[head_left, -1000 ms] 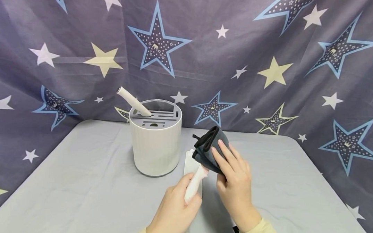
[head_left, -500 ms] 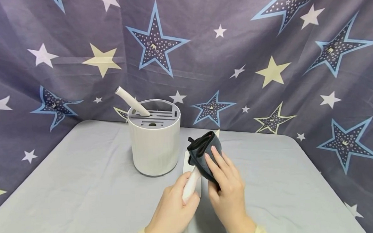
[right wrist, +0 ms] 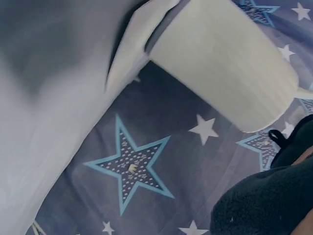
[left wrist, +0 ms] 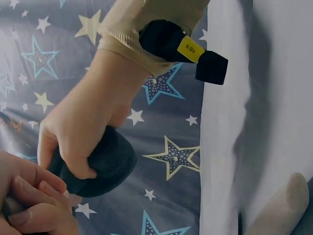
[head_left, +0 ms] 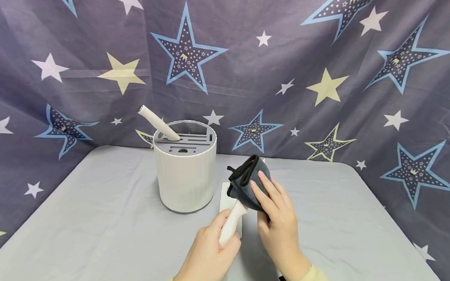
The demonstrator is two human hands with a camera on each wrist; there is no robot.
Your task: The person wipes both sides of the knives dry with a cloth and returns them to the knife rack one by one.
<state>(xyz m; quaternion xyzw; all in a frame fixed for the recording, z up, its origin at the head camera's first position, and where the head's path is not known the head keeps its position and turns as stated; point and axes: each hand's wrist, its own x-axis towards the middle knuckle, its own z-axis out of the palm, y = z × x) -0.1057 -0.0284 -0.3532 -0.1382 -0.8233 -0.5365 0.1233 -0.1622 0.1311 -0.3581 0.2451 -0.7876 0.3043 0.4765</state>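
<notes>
My left hand [head_left: 211, 250] grips the white handle of a knife [head_left: 230, 228], which points up and away over the table. A folded dark grey cloth [head_left: 249, 185] with black edging wraps the blade, so most of the blade is hidden. Only a small pale tip shows past the cloth's far side. My right hand [head_left: 281, 222] holds the cloth around the blade, fingers lying along its outer side. In the left wrist view the cloth [left wrist: 115, 161] bulges below the right hand [left wrist: 83, 127], close to the left hand [left wrist: 34, 205].
A white ribbed knife block [head_left: 187, 180] with a slotted grey top stands left of the hands. One white handle [head_left: 158, 122] leans out of it. Beneath the held knife, a flat white piece [head_left: 224, 199] lies on the grey-covered table [head_left: 100, 229]. A star-patterned curtain [head_left: 229, 73] hangs behind.
The right hand slid the cloth down toward the handle, baring the pale tip, then moved slightly back up the blade. The left hand keeps its grip with little movement.
</notes>
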